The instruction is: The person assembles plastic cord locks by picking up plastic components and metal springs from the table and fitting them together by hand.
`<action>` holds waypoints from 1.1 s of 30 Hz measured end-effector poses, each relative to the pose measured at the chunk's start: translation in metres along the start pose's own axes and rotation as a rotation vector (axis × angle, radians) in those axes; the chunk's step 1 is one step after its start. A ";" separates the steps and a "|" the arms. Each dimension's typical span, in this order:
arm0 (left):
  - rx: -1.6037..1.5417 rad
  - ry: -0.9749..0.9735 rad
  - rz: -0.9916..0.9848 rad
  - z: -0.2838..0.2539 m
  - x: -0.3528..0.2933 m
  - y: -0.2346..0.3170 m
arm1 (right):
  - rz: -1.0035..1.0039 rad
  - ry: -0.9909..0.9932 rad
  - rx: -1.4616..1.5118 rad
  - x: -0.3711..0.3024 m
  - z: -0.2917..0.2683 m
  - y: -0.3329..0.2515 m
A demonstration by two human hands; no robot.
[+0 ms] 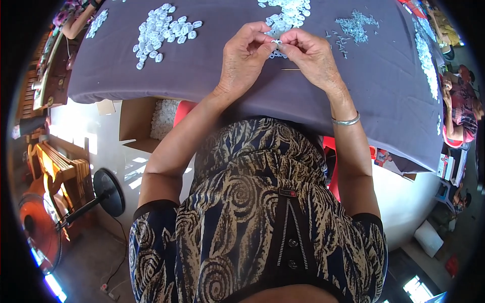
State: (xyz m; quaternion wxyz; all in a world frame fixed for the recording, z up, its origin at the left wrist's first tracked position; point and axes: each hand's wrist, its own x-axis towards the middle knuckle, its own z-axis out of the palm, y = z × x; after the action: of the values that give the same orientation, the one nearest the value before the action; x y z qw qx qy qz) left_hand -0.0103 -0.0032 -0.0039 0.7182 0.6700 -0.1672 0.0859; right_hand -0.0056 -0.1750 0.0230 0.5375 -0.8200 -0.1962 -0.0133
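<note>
My left hand [246, 56] and my right hand [311, 55] meet over the far middle of the cloth-covered table [197, 76]. Between their pinched fingertips is a small white plastic piece [277, 43], partly covered by the fingers; its exact kind is too small to make out. Just beyond the fingers spreads a pile of white ring-like pieces [289, 15]. A thin yellowish stick [290, 69] lies on the cloth by my right hand. Farther right is a heap of small metallic-looking pins [356, 26]. To the left lies a pile of white oval pieces [164, 31].
An open cardboard box [136, 121] of white pieces stands below the table's front edge, by a red seat. A fan [48, 227] and wooden chairs [60, 171] are at the left. Other people sit at the far left and right, near more white pieces [427, 58].
</note>
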 end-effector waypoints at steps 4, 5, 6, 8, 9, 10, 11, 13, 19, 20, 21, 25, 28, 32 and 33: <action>-0.003 0.000 0.024 0.001 0.001 -0.003 | 0.030 -0.004 0.024 0.002 0.002 0.005; -0.003 -0.001 0.025 0.001 0.001 -0.001 | 0.030 0.006 0.068 0.002 0.003 0.006; 0.005 -0.002 0.025 0.002 0.001 0.002 | 0.028 0.007 0.068 0.002 0.003 0.005; 0.015 -0.002 0.026 0.001 0.001 0.004 | 0.042 -0.021 0.017 0.002 0.003 0.003; 0.020 0.001 0.028 0.000 0.001 0.004 | 0.041 -0.022 0.018 0.002 0.004 0.002; 0.025 0.003 0.032 0.000 0.002 0.004 | 0.032 -0.013 0.031 0.002 0.005 0.002; 0.025 0.001 0.035 0.000 0.002 0.007 | 0.023 0.000 0.042 0.002 0.005 0.002; 0.018 -0.006 -0.040 0.000 0.002 0.014 | 0.011 0.018 0.020 0.001 0.006 0.002; -0.041 0.025 0.006 0.001 0.001 0.009 | -0.030 0.077 0.074 0.000 0.010 0.005; -0.040 0.025 0.008 0.001 0.001 0.008 | -0.066 0.089 0.057 0.000 0.011 0.006; -0.053 0.013 0.012 0.000 0.001 0.007 | -0.067 0.089 0.057 0.000 0.011 0.005; -0.156 -0.018 -0.027 -0.003 0.002 0.010 | -0.028 0.046 0.077 -0.001 0.005 -0.008; -0.195 -0.001 -0.018 0.000 0.002 0.011 | 0.001 0.026 0.063 -0.001 0.001 -0.012; -0.238 0.009 -0.039 0.003 0.001 0.013 | -0.081 0.046 0.110 -0.001 0.004 -0.005; -0.236 0.016 -0.033 0.004 0.001 0.013 | -0.082 0.047 0.110 0.000 0.005 -0.005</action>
State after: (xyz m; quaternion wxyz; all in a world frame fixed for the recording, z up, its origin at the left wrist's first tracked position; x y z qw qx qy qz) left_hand -0.0141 -0.0060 0.0084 0.7947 0.5827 -0.1594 0.0590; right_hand -0.0087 -0.1690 0.0253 0.5852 -0.7800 -0.2174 -0.0436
